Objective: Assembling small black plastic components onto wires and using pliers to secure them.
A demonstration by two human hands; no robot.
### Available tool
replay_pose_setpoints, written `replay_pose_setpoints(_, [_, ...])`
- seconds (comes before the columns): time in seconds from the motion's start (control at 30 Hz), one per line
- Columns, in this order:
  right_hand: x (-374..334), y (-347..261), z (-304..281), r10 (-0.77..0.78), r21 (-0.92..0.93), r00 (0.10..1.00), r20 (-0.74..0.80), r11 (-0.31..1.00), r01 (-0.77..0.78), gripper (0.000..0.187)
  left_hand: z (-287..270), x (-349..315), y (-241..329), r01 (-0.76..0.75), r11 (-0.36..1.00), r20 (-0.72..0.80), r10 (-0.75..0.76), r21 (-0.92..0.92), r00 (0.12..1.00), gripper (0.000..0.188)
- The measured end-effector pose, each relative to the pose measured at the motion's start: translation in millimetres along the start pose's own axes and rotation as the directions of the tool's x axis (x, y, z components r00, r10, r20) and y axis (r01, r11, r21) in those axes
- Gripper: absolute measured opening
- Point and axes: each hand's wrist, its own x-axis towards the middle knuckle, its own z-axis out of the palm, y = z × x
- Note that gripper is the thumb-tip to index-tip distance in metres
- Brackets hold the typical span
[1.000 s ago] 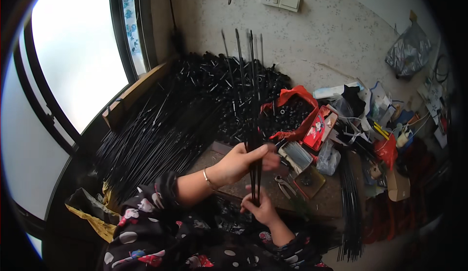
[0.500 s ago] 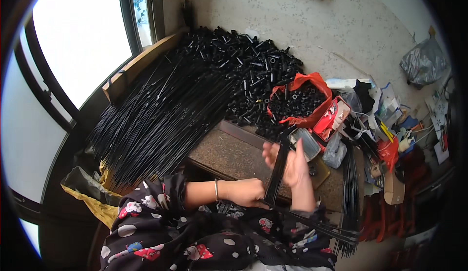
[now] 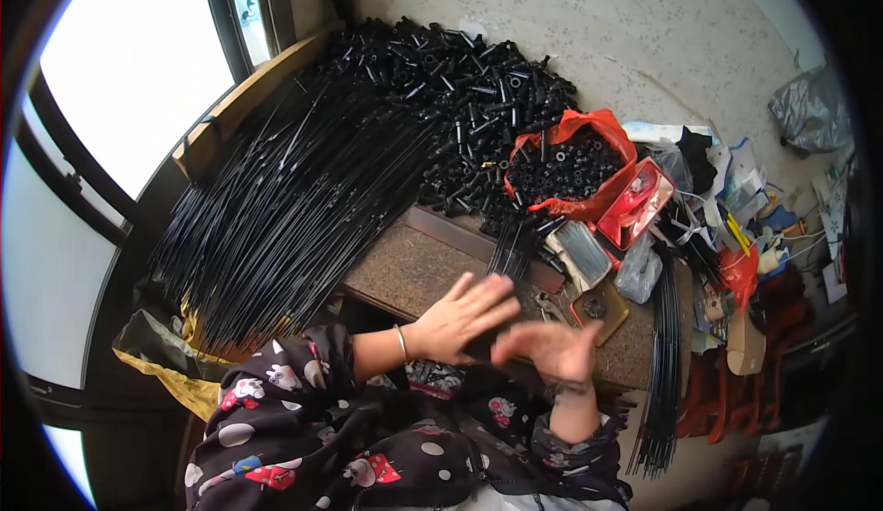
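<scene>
My left hand (image 3: 460, 320) is raised over the front edge of the table with its fingers stretched out and nothing in them. Close by on its right, my right hand (image 3: 552, 350) is turned palm inward, fingers apart and a little blurred, also holding nothing. Just beyond both hands lies a bundle of thin black rods (image 3: 511, 252) on the brown speckled tabletop (image 3: 391, 276). A brown flat bar (image 3: 449, 235) runs beneath or behind that bundle; which one I cannot tell.
A large fan of long black rods (image 3: 276, 217) covers the left. Behind it rise heaped black tubular parts (image 3: 469, 97). A red bag (image 3: 612, 129) holds small black rings. Pliers (image 3: 549, 307), a yellowish tray (image 3: 621, 322) and another rod bundle (image 3: 658, 391) are on the right.
The black rod bundle has left my hands and now lies on the table beyond them. My left hand has opened and risen; my right hand has lowered and turned toward it.
</scene>
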Motion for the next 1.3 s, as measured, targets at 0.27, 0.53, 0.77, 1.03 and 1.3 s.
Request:
replay_pose_setpoints(0.27, [40,74,-97,0.401,0.459,0.862,-0.311,0.857,-0.233,0.060,49,2,-28,-0.533,0.809,0.196,0.581,-0.249,0.790,0.050])
replay_pose_setpoints(0.53, [38,19,-27,-0.098,-0.083,0.984,-0.147,0.993,0.087,0.059,37,7,-31,-0.306,0.805,0.063,0.388,-0.508,0.919,0.046])
replay_pose_setpoints(0.77, [-4,6,26,0.010,-0.645,0.974,-0.227,0.748,-0.158,0.038,32,2,-30,-0.232,0.802,0.099,0.338,-0.551,0.936,0.042])
replay_pose_setpoints(1.03, [2,-48,45,0.160,-0.529,0.929,-0.334,0.784,-0.325,0.034,13,9,-24,-0.071,0.769,0.176,0.234,-0.635,0.956,0.027])
replay_pose_setpoints(1.3, [51,-46,-14,-0.078,-0.171,0.984,-0.158,0.984,0.050,0.027,-78,57,34,-0.015,0.568,0.032,0.073,-0.823,0.997,0.018])
